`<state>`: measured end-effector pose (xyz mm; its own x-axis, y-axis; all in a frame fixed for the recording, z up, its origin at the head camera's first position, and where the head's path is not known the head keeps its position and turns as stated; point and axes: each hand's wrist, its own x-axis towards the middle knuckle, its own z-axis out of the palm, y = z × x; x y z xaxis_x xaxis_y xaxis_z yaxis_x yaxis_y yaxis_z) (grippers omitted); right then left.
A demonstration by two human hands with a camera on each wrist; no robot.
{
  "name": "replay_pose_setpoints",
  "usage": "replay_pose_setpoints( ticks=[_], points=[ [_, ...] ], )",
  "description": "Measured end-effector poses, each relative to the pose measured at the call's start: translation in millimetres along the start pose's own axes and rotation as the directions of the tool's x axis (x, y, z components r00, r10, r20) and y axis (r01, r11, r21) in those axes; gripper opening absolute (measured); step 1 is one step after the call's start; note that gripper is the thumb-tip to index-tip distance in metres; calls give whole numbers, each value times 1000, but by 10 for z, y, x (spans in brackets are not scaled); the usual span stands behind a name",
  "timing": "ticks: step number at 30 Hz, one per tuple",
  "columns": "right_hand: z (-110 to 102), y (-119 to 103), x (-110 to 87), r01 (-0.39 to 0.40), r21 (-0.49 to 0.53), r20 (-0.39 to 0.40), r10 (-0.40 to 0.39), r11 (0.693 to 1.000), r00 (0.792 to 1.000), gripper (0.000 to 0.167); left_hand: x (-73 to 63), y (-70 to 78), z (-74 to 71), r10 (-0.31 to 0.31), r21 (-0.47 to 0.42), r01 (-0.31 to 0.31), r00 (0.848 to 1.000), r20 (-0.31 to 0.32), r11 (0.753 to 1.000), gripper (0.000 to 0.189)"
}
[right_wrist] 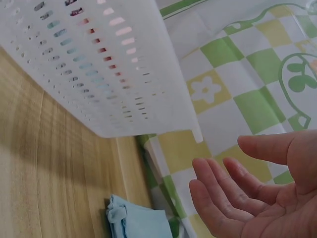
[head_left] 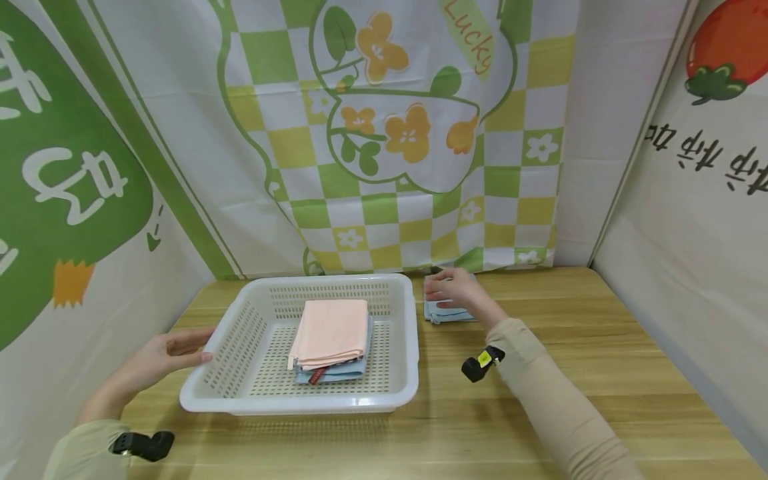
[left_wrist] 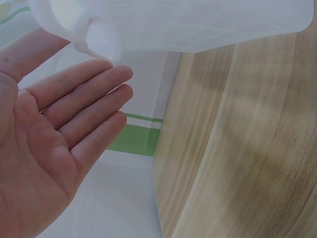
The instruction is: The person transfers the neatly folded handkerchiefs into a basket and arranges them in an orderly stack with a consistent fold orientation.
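Note:
A white plastic basket [head_left: 312, 403] with slotted walls stands on the table, left of the middle. In it lies a folded pink cloth [head_left: 333, 327] on top of a light blue cloth [head_left: 345, 375] with a dark red tag. My left hand [head_left: 153, 363] is at the basket's left rim, its fingers [left_wrist: 86, 96] straight and together and the thumb near the rim. To the right of the basket, my right hand [head_left: 456, 288] hovers over another folded light blue cloth [right_wrist: 141, 224]. Its fingers are loosely bent, with a gap between them and the cloth.
A wooden table [head_left: 540, 407] carries everything. Behind it hangs a green and yellow checked curtain [head_left: 384, 220], and printed white cloth walls [head_left: 678, 220] close off the sides. A small dark thing [head_left: 433, 270] shows behind the right hand.

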<state>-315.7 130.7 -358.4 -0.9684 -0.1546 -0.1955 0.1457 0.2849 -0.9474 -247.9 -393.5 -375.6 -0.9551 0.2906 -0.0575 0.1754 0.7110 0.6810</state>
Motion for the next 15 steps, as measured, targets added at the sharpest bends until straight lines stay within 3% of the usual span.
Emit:
replay_pose_setpoints(
  ticks=[8, 15],
  points=[
    [-84, 92, 33, -2, 5, -1, 2, 1000, 1000, 42, 4, -16, 3, 0, 8, 0, 1000, -1, 1000, 61],
    [-149, 185, 83, -7, 9, -52, 8, 1000, 999, 40, 4, -22, -3, 6, 22, -6, 1000, -7, 1000, 60]
  ],
)
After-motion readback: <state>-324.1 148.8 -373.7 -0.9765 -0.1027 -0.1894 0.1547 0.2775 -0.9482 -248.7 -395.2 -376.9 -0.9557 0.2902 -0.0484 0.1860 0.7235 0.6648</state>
